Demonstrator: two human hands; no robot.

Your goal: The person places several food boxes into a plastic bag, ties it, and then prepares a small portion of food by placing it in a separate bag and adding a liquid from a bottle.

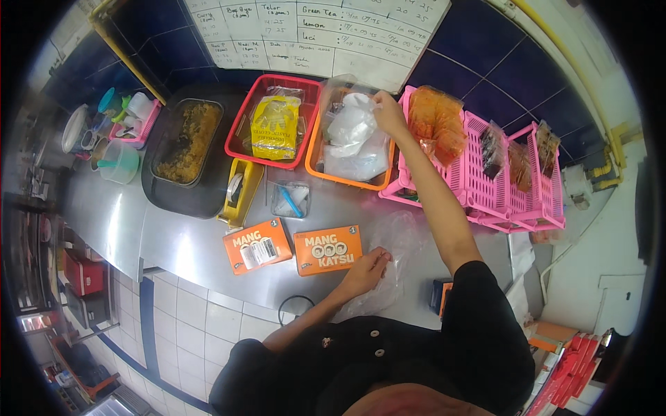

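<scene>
My right hand (388, 114) reaches into an orange basket (380, 184) at the back of the steel counter. Its fingers pinch a white plastic bag (355, 118) from the pile there. Close to the counter's front edge, my left hand (371, 269) is closed on a crumpled clear plastic bag (402, 243). Just left of that hand lies an orange carton (327, 251), flat on the counter. A second orange carton (255, 248), bearing a white label, lies beside it.
A red basket (232, 139) holds a yellow glove packet (276, 123). Near it stand a yellow tape dispenser (241, 191) and a small clear tub (291, 201) with a blue tool. Left is a tray of brown food (191, 142); right, pink racks (479, 201) hold food packets.
</scene>
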